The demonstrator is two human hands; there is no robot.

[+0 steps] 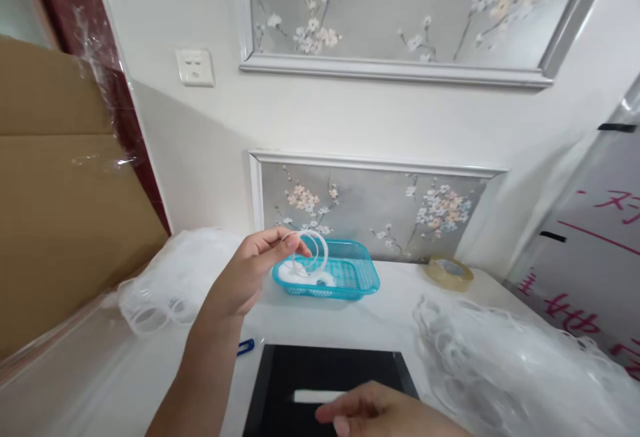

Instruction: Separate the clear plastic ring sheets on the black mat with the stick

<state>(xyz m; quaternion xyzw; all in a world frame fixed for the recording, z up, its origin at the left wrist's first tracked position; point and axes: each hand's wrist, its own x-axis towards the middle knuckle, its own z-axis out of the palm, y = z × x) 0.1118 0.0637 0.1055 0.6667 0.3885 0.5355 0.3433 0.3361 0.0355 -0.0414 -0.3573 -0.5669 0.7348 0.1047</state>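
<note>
Thin white plastic ring (316, 250), pinched by its left edge between thumb and fingertips of left hand (249, 272), raised off the white tabletop (350, 324), hanging just in front of and over the left end of the shallow turquoise plastic mesh basket (350, 277). More white rings (303, 274) piled inside that basket at its left end. Right hand (380, 414) low at bottom edge, resting flat on the black rectangular tray (300, 374), fingers loosely curled and pointing left, just below a small white strip (316, 396) lying on the tray; grip on anything not discernible. Clear plastic bag of white rings (170, 280) left of left hand, against the brown cardboard sheet (60, 190). Second, larger clear bag of rings (505, 364) right of the tray. Roll of tan packing tape (449, 272) flat near the far right corner, well apart from both hands. Small blue clip (245, 346) on tabletop beside left forearm. Floral wall panel (370, 210) behind basket.
</note>
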